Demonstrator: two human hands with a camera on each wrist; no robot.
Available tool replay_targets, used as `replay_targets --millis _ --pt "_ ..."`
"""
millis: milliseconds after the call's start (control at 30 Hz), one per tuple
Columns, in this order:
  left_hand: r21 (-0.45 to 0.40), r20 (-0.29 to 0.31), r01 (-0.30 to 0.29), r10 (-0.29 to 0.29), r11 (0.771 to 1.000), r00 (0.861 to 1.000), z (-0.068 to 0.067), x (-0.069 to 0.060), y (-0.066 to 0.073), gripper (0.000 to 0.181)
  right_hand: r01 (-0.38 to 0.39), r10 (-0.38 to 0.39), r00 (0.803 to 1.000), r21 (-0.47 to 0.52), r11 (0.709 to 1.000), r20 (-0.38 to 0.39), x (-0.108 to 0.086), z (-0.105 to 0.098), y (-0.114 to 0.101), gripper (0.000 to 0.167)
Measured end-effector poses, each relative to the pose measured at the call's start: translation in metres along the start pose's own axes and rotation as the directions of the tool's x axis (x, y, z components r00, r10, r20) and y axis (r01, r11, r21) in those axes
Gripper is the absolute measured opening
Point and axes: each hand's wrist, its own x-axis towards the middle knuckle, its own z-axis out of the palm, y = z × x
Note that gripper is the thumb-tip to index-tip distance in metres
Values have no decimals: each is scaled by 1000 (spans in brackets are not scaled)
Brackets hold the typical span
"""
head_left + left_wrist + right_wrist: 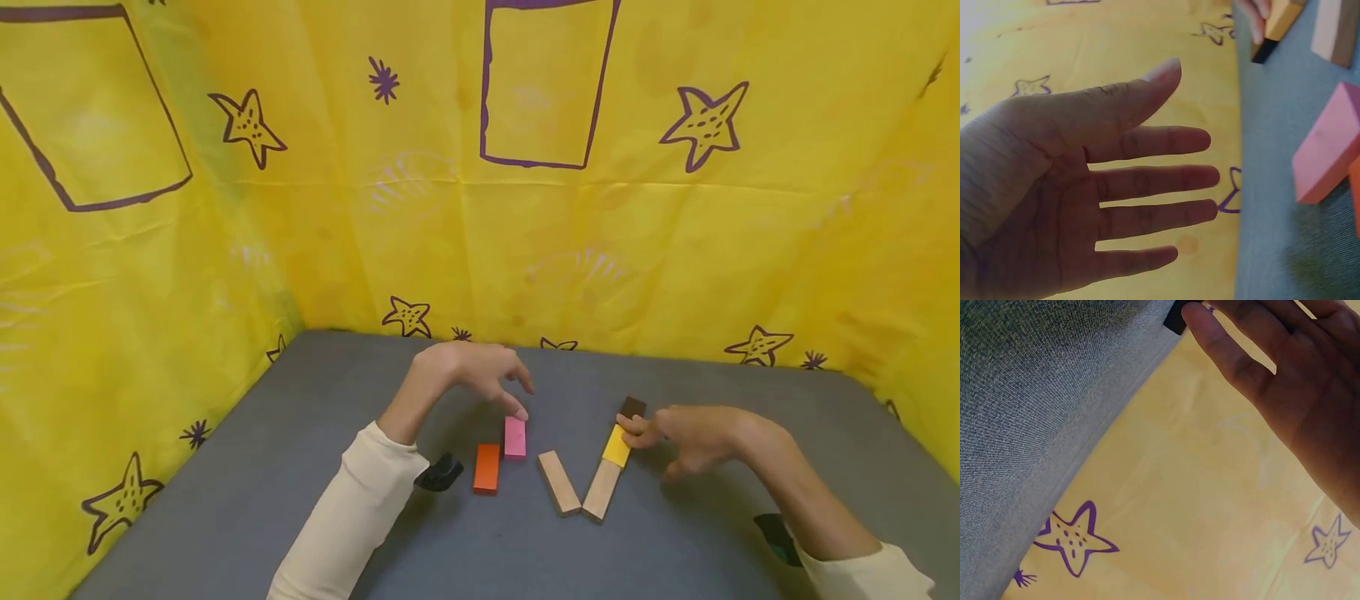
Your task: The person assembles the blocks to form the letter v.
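Observation:
In the head view a black block [632,407], a yellow block [617,447] and a plain wooden block [602,492] form a slanting line, end to end. My right hand [701,435] touches the black and yellow blocks with its fingertips. A second wooden block [559,483] meets the line's lower end, making a V. My left hand [480,372] is above the pink block [515,437], fingers apart; in the left wrist view the left hand [1097,181] holds nothing. The orange block [486,468] lies left of the pink one.
The blocks lie on a grey table [510,558]. Yellow cloth [450,233] with purple stars and frames hangs behind the table and along both sides. Dark straps or devices show at both wrists.

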Motion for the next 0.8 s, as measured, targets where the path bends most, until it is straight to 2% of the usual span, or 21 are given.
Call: replay_targets --millis 67,167,400,567,800 --pt "4 11 -13 13 1000 1000 4 5 2 53 -8 8 1000 5 1000 -2 -1 1 1 75" --pt "19 29 -1 1 1000 1000 9 11 4 53 -14 14 1000 13 1000 -6 -1 2 1 75" --pt "82 52 68 -72 994 996 19 17 11 61 -36 36 999 32 999 -5 -2 1 -1 77" --pt "115 71 117 -126 986 990 26 20 13 57 -41 41 999 35 999 -6 -3 0 -1 77" --pt "143 87 113 -126 983 988 32 21 15 53 -29 29 1000 23 999 2 -2 0 -2 77"
